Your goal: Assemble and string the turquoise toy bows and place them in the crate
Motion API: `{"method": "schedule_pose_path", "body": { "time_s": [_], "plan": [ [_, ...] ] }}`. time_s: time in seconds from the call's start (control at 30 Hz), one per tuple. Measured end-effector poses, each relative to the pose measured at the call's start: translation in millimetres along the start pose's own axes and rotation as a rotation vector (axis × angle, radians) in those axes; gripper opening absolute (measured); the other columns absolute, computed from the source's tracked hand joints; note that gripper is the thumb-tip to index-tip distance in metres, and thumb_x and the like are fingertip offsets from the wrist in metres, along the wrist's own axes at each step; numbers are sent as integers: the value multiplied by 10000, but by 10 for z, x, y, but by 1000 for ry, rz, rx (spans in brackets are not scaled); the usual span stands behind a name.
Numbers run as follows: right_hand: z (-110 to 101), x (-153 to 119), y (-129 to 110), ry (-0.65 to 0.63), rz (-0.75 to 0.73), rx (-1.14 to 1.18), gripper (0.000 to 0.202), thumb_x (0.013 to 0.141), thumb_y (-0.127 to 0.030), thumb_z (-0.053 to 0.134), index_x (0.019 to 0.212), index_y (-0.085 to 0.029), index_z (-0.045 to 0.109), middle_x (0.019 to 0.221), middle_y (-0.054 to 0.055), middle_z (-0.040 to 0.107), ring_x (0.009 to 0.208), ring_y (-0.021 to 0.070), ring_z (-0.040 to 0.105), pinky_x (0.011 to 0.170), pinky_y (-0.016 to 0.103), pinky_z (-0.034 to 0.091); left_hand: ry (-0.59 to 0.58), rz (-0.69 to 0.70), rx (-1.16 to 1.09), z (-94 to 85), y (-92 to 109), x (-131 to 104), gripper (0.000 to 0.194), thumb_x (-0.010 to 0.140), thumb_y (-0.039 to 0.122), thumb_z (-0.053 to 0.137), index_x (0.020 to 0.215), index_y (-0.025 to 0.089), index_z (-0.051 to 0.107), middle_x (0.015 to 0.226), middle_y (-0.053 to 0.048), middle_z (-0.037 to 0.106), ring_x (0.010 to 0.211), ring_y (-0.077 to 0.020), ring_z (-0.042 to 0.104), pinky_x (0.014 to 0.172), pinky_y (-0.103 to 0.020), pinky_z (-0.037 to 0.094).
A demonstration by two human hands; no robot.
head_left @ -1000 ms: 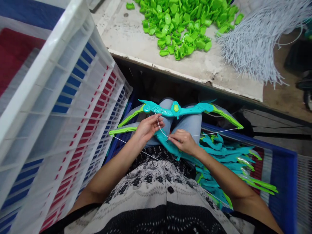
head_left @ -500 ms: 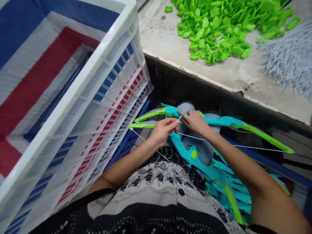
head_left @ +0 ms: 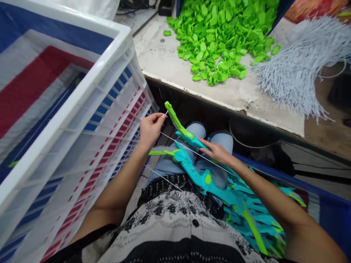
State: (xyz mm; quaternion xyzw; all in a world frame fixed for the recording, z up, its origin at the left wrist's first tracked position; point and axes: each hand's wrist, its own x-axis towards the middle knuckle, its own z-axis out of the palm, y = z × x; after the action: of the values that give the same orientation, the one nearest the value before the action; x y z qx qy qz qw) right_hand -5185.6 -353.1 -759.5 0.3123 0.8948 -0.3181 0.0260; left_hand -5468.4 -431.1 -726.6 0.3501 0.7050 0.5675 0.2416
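Note:
A toy bow with a teal body and a lime-green limb (head_left: pixel 178 123) slants above my lap. My right hand (head_left: pixel 218 151) is closed around its teal middle. At the upper tip, my left hand (head_left: pixel 151 128) pinches the end of a white string (head_left: pixel 192 150) between thumb and fingers. From that hand the string runs down to the right, under my right forearm. A second teal-and-green toy bow (head_left: pixel 190 168) lies across my thighs, its own string slack-looking below it. The far end of the held bow is hidden behind my right arm.
To the left stands a tall white crate (head_left: pixel 109 78) with a striped liner. On the worktable (head_left: pixel 156 54) lie a heap of green plastic pieces (head_left: pixel 216 40) and a bundle of pale strings (head_left: pixel 296 62). At my right, more bows (head_left: pixel 255 215) fill a blue crate (head_left: pixel 329 208).
My left hand has moved left, from the bow's middle to its green tip, with the string. The bow has tilted, tip upward. The view has shifted, showing more of the table.

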Motion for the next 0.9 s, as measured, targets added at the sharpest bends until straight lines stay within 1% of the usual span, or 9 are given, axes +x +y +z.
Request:
{"method": "schedule_pose_path", "body": {
  "time_s": [0.1,0.27,0.4,0.5,0.63,0.8,0.9],
  "plan": [
    [2,2,6,-10,16,-13,531,917,-414,446,1425,-292,349,1238,33,619,1060,247,633,897,372,516,-4,69,48,1,40,93,211,761,319,600,802,156,728,648,4,642,562,-104,503,547,-226,380],
    [-11,12,-19,-55,50,1,536,928,-422,417,1436,-273,328,1263,49,601,1078,258,620,902,386,499,-24,115,83,-4,68,156,200,771,287,590,798,145,728,677,-4,662,592,-108,525,573,-223,393],
    [-30,11,-37,-73,59,26,546,928,-443,406,1443,-290,307,1279,39,590,1097,258,608,912,386,487,-45,143,84,1,80,185,184,762,269,599,784,137,725,661,-5,656,576,-102,512,554,-219,379],
    [-26,4,-25,-71,60,33,549,926,-462,399,1443,-300,305,1283,34,587,1098,259,606,912,384,484,-54,152,88,6,90,214,175,757,266,605,770,136,722,625,0,635,556,-97,495,533,-217,363],
    [-5,-1,0,-60,57,31,551,925,-473,394,1442,-304,306,1270,33,596,1082,252,614,907,375,488,-34,145,76,5,100,249,167,755,271,611,745,141,714,566,12,592,524,-91,465,511,-217,345],
    [13,5,7,-54,56,19,553,922,-475,395,1439,-297,315,1300,35,573,1109,259,600,923,384,485,-23,142,31,6,93,252,168,760,278,608,728,144,704,554,13,578,521,-94,470,509,-218,350],
    [10,5,4,-54,56,15,557,922,-480,391,1439,-286,319,1284,43,586,1104,266,602,924,394,485,-17,148,22,11,101,236,161,765,267,602,727,143,699,553,16,575,520,-92,476,514,-217,351]
  ]
}}
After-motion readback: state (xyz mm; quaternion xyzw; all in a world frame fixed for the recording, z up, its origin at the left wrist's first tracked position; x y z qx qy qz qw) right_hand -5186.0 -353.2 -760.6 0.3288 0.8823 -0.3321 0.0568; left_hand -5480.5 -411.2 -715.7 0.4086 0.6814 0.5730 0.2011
